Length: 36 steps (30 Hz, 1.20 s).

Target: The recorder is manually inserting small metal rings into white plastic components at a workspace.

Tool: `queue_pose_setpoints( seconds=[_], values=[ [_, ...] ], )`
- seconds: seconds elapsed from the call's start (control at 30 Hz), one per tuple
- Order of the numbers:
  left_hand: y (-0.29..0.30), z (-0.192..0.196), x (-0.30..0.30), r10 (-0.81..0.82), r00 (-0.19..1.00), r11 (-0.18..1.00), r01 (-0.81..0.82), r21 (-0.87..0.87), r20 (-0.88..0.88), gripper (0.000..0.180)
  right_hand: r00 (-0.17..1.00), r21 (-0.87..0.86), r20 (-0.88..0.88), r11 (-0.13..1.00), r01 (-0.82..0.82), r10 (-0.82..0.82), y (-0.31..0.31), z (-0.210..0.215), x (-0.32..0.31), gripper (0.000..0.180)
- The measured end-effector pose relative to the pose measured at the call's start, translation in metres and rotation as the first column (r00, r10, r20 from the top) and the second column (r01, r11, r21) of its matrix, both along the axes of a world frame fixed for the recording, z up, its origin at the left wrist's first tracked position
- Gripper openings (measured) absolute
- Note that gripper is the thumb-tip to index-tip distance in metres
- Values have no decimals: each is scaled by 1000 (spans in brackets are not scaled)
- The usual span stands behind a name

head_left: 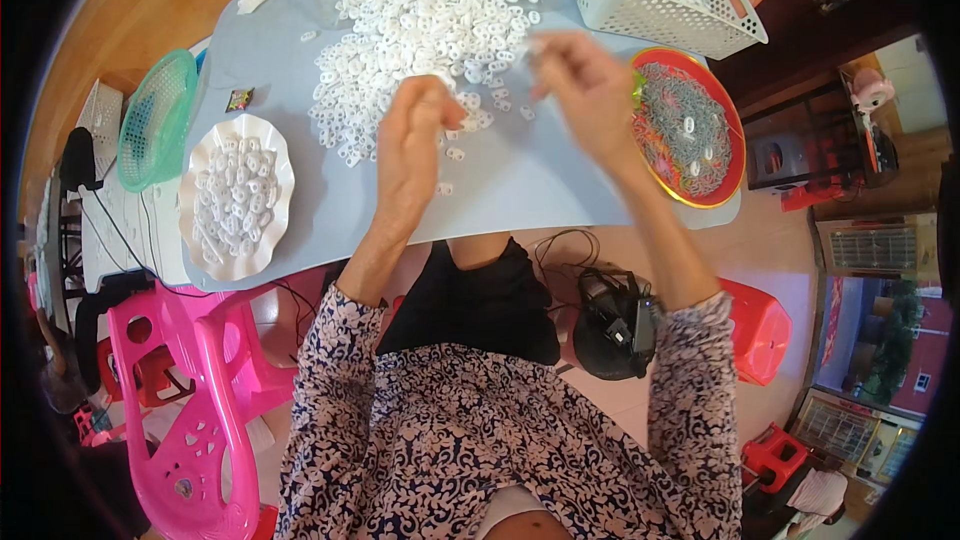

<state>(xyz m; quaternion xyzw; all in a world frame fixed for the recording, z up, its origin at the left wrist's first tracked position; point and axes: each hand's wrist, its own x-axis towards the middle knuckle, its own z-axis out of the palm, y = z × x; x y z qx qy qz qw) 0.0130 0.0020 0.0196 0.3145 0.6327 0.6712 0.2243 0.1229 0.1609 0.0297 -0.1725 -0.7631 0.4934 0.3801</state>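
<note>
A big heap of small white oval plastic pieces with holes (430,10) covers the middle of the grey table. My left hand (412,135) is over the heap's near edge, fingers curled together; whatever they grip is too small to make out. To its right, my right hand (580,85) is smeared by motion beside the heap, with its fingers bent; I cannot tell what they hold. Right of that hand sits a red round bowl (738,130) full of thin grey wire-like bits, with a few white pieces on top. A few loose white pieces (445,188) lie near my left wrist.
A white scalloped dish (283,190) of similar white pieces is at the left. Beyond it are a small wrapped packet (239,100) and a green basket (135,145). A white perforated basket (700,25) stands back right. A pink chair (215,390) is near left, a black bag (610,325) below the table.
</note>
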Motion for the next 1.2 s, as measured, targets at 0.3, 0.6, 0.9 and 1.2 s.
queue_pose_setpoints(
  seconds=[0.3,0.6,0.9,1.2],
  values=[
    [-13,-18,11,-275,887,951,193,242,371,24,785,815,43,476,330,-618,176,59,8,14],
    [-9,-10,7,39,951,999,-44,11,306,21,938,888,-62,410,208,-342,49,41,-5,10],
    [-8,-16,10,2,962,984,-50,170,273,19,888,645,454,716,-266,-79,17,3,-7,12],
    [-12,-19,4,-73,924,975,-13,222,375,20,816,438,578,836,-330,20,13,0,-17,10]
  ],
)
